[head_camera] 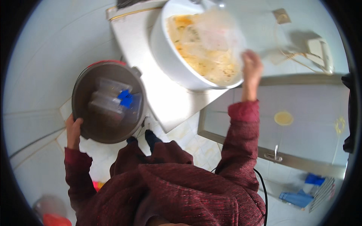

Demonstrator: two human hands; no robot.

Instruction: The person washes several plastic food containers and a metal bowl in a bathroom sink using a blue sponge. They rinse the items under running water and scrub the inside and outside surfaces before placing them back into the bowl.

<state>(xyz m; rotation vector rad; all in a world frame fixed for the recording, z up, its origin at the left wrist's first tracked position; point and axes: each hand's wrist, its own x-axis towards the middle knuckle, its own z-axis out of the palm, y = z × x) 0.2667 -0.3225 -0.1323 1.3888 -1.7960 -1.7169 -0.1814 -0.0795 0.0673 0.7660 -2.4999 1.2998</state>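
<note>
My left hand point(74, 127) grips the near-left rim of a round brown plastic bucket point(107, 132), its thumb over the edge. Inside lie several clear plastic containers point(109, 101) and a bright blue piece point(125, 99). To the right, my right hand point(251, 65) is blurred at the right rim of a white wash basin point(175, 67). Its fingers are closed on the edge of a translucent plastic piece point(215, 34), also blurred, above the basin. Yellowish patterned material point(209, 70) shows in the basin; whether it is liquid or printed decoration is unclear.
The basin sits on a white counter point(169, 104) with a pointed front corner. A metal-framed door point(243, 118) with a handle point(273, 156) is on the right. A wall-mounted hair dryer point(319, 53), a wire rack point(322, 195) and blue cloths point(297, 196) are farther right.
</note>
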